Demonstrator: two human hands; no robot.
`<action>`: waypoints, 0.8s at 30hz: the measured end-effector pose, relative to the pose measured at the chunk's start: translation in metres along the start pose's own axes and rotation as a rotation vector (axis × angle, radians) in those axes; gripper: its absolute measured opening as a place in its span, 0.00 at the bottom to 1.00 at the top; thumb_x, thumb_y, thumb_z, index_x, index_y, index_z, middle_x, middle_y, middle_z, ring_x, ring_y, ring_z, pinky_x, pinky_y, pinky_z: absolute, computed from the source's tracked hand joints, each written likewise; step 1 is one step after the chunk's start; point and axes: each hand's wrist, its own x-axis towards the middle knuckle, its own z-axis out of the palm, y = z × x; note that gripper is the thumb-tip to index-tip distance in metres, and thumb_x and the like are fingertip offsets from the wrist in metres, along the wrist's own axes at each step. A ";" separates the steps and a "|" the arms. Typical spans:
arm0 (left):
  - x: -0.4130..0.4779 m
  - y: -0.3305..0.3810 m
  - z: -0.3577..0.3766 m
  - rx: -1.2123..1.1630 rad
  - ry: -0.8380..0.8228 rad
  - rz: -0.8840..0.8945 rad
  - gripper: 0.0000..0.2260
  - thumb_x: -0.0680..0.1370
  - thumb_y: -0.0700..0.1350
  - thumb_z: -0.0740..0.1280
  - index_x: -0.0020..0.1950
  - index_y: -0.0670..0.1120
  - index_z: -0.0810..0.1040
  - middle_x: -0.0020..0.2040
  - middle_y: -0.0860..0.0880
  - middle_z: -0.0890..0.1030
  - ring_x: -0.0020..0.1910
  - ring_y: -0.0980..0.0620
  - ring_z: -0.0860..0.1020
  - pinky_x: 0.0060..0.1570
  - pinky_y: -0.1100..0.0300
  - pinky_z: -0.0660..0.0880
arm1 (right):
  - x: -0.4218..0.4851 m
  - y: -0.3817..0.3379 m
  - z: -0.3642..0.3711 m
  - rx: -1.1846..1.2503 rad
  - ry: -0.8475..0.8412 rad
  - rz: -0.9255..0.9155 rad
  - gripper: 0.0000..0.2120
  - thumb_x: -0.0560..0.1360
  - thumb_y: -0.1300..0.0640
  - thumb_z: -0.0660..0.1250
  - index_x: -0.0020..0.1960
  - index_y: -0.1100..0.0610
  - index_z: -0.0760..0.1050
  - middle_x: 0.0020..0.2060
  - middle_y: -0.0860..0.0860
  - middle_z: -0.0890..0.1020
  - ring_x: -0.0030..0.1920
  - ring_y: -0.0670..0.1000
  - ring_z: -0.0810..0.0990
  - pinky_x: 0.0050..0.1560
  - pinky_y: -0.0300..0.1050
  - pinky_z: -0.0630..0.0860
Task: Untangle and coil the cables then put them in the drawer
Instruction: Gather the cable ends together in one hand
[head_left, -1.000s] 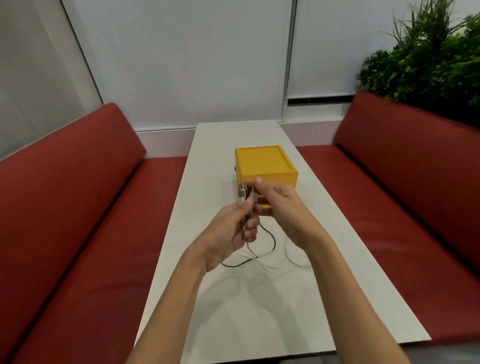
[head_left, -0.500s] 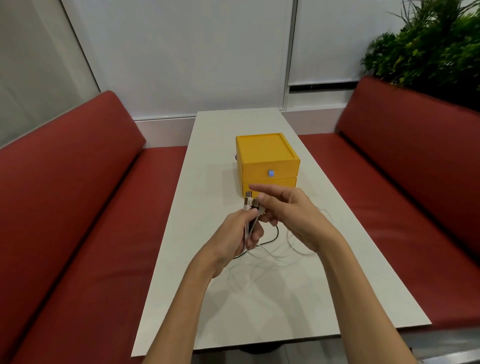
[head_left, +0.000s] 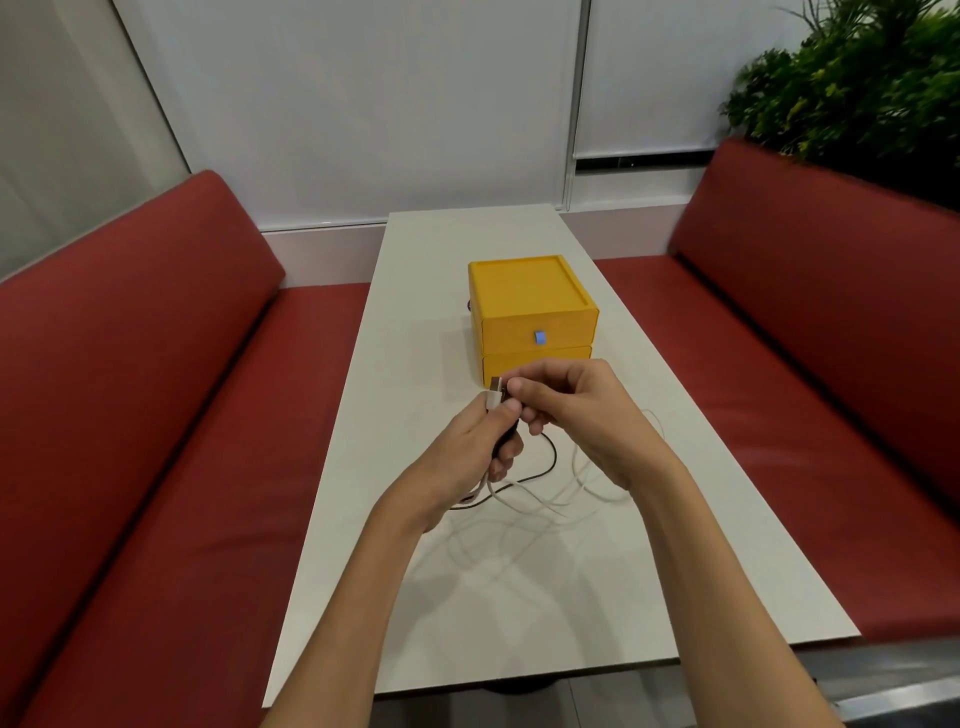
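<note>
The cables (head_left: 519, 484), trailing toward 5 o'clock, are gripped at their upright plugs (head_left: 495, 396) by the left hand (head_left: 467, 447) and pinched by the right hand (head_left: 576, 415).

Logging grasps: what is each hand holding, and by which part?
The left hand grips the white cable and the black cable together just below their plug ends. The right hand pinches at those plug ends; which cable cannot be told.
</note>
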 end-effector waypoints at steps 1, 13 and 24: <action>0.000 0.001 -0.001 0.007 -0.010 -0.008 0.10 0.84 0.48 0.53 0.48 0.46 0.70 0.31 0.52 0.69 0.28 0.56 0.65 0.32 0.63 0.65 | 0.000 0.000 0.000 0.006 0.002 -0.001 0.05 0.76 0.62 0.67 0.48 0.58 0.82 0.34 0.57 0.80 0.34 0.50 0.76 0.38 0.39 0.75; 0.007 -0.003 -0.002 -0.218 0.126 0.061 0.19 0.82 0.41 0.49 0.49 0.41 0.80 0.34 0.39 0.79 0.28 0.51 0.66 0.30 0.59 0.64 | -0.002 -0.005 -0.004 -0.118 -0.150 0.003 0.11 0.71 0.59 0.73 0.54 0.56 0.82 0.38 0.52 0.84 0.36 0.48 0.78 0.42 0.40 0.76; 0.007 -0.001 0.004 -0.206 0.076 0.044 0.19 0.81 0.38 0.49 0.42 0.37 0.78 0.34 0.42 0.80 0.28 0.52 0.67 0.32 0.59 0.65 | 0.006 -0.009 0.002 -0.290 -0.090 0.050 0.13 0.71 0.64 0.69 0.55 0.58 0.78 0.35 0.55 0.82 0.29 0.52 0.79 0.32 0.40 0.74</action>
